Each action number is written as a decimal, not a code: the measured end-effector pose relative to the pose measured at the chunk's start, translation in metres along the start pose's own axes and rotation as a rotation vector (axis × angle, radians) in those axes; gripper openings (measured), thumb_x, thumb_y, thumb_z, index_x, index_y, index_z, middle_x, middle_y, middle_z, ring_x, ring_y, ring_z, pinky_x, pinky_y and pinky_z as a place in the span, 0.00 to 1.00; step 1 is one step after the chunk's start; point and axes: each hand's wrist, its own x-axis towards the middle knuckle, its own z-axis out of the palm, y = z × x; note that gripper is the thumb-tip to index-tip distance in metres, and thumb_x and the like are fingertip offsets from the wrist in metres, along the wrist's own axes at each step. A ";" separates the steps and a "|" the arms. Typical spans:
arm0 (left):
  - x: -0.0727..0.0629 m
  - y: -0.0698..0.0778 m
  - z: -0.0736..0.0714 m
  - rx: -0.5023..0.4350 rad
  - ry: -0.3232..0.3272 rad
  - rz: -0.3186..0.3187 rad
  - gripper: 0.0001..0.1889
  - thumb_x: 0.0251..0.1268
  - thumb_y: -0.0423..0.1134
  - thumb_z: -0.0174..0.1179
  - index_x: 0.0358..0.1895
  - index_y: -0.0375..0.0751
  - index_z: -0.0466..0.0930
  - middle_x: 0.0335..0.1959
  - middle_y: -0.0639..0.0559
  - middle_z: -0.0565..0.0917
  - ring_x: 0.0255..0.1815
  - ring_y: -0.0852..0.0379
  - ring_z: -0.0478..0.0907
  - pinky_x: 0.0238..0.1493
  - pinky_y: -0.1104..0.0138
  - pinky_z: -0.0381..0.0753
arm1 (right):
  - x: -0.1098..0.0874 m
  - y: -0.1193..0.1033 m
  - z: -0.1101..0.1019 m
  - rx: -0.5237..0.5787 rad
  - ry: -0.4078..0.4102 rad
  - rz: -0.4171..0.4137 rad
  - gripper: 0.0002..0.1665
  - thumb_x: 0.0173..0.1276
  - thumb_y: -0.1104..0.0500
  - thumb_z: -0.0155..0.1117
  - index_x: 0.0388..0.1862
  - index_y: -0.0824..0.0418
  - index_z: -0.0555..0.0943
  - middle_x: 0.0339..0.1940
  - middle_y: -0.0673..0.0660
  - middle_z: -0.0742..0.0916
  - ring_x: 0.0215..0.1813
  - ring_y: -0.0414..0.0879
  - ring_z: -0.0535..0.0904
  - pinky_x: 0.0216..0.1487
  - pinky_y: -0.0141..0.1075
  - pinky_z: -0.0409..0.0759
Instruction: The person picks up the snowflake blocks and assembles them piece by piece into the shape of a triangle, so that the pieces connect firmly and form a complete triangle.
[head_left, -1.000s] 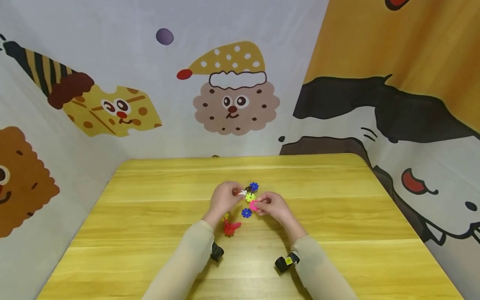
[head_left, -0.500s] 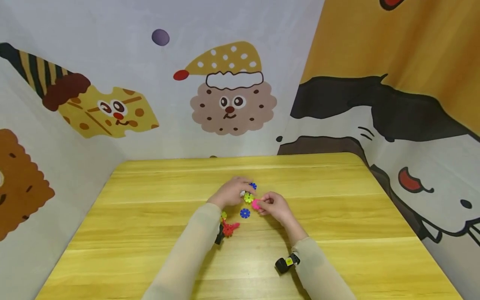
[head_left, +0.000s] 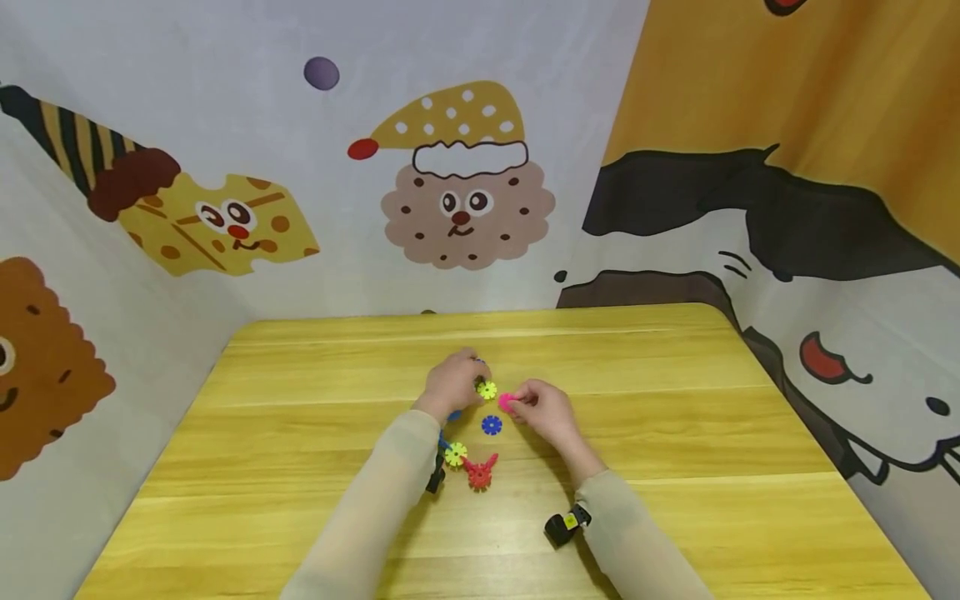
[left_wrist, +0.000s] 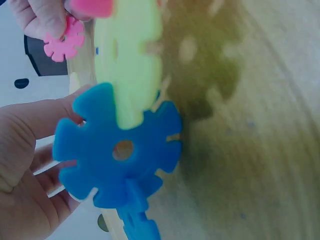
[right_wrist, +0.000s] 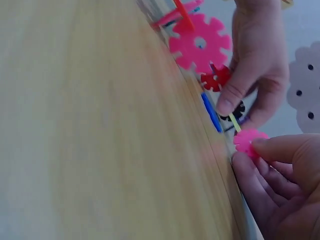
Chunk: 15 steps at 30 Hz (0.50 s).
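Observation:
My right hand [head_left: 549,410] pinches a pink interlocking disc [right_wrist: 249,142] between thumb and fingers. Just left of it, my left hand [head_left: 452,385] has thumb and fingers around a black interlocking disc [right_wrist: 235,111]. A yellow-green disc [head_left: 487,390], edge-on in the right wrist view, sits between the black and pink ones; whether it touches the pink one I cannot tell. Close to the left wrist camera, a blue disc [left_wrist: 120,150] is slotted into another yellow-green disc [left_wrist: 135,55]. Red and pink discs [head_left: 480,475] continue that chain below the left hand. Part of the chain is hidden by the left hand.
One loose dark blue disc [head_left: 491,425] lies flat on the wooden table [head_left: 675,433] between the forearms. Black wrist cameras [head_left: 566,525] sit at both cuffs. A cartoon-printed curtain [head_left: 465,50] hangs behind the table.
The left hand reached over to the dark end of the pieces, then drew slightly left. The red end of the chain swung right and nearer. The right hand keeps its pink disc, barely moving.

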 end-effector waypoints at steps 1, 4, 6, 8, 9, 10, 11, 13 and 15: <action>0.000 0.000 0.000 -0.005 0.004 0.002 0.18 0.52 0.41 0.77 0.48 0.52 0.87 0.66 0.45 0.73 0.63 0.45 0.73 0.51 0.54 0.82 | 0.000 -0.001 0.002 -0.060 0.011 -0.021 0.06 0.64 0.65 0.71 0.29 0.62 0.81 0.25 0.51 0.85 0.29 0.43 0.81 0.33 0.36 0.82; -0.001 -0.003 0.001 -0.041 -0.001 0.016 0.19 0.51 0.40 0.78 0.49 0.52 0.87 0.67 0.46 0.73 0.64 0.45 0.73 0.52 0.54 0.81 | 0.001 -0.004 0.006 -0.203 0.029 -0.080 0.09 0.62 0.62 0.73 0.26 0.59 0.80 0.24 0.48 0.83 0.29 0.41 0.77 0.33 0.37 0.78; -0.001 -0.004 0.002 -0.075 -0.007 0.028 0.19 0.51 0.38 0.78 0.49 0.52 0.87 0.67 0.45 0.73 0.65 0.45 0.72 0.53 0.53 0.81 | 0.002 -0.005 0.009 -0.257 0.032 -0.109 0.10 0.61 0.61 0.74 0.25 0.58 0.79 0.23 0.48 0.82 0.28 0.41 0.76 0.33 0.37 0.77; -0.001 -0.006 0.004 -0.106 -0.012 0.037 0.19 0.51 0.36 0.77 0.48 0.51 0.88 0.67 0.45 0.73 0.65 0.45 0.71 0.55 0.53 0.80 | 0.003 -0.007 0.011 -0.284 0.028 -0.126 0.11 0.61 0.60 0.74 0.24 0.58 0.79 0.23 0.48 0.82 0.27 0.41 0.75 0.32 0.37 0.77; -0.001 -0.006 0.004 -0.122 -0.013 0.038 0.18 0.50 0.36 0.77 0.47 0.50 0.88 0.67 0.44 0.73 0.66 0.44 0.71 0.56 0.53 0.79 | 0.003 -0.007 0.012 -0.294 0.028 -0.132 0.12 0.60 0.60 0.74 0.24 0.58 0.78 0.22 0.48 0.82 0.27 0.41 0.75 0.31 0.37 0.77; 0.000 -0.006 0.005 -0.132 -0.009 0.037 0.18 0.50 0.35 0.77 0.46 0.50 0.88 0.67 0.44 0.74 0.66 0.44 0.71 0.57 0.53 0.79 | 0.003 -0.007 0.012 -0.298 0.027 -0.132 0.12 0.60 0.60 0.74 0.24 0.58 0.78 0.22 0.48 0.82 0.26 0.41 0.75 0.31 0.37 0.76; 0.000 -0.006 0.006 -0.138 -0.005 0.032 0.18 0.50 0.35 0.77 0.46 0.50 0.88 0.67 0.44 0.74 0.66 0.45 0.71 0.57 0.54 0.79 | 0.004 -0.007 0.013 -0.303 0.028 -0.134 0.12 0.60 0.60 0.74 0.24 0.58 0.78 0.22 0.48 0.82 0.26 0.41 0.75 0.31 0.37 0.77; 0.000 -0.007 0.007 -0.149 0.003 0.024 0.18 0.49 0.34 0.78 0.46 0.49 0.88 0.66 0.44 0.74 0.65 0.45 0.72 0.57 0.54 0.78 | 0.004 -0.007 0.014 -0.310 0.031 -0.136 0.12 0.60 0.60 0.74 0.23 0.57 0.78 0.22 0.48 0.82 0.26 0.40 0.75 0.31 0.36 0.77; 0.000 -0.007 0.008 -0.156 0.011 0.015 0.18 0.49 0.35 0.78 0.45 0.48 0.88 0.65 0.45 0.74 0.64 0.45 0.73 0.57 0.54 0.78 | 0.004 -0.007 0.015 -0.315 0.031 -0.133 0.12 0.60 0.60 0.74 0.23 0.57 0.78 0.22 0.47 0.82 0.26 0.40 0.75 0.31 0.36 0.77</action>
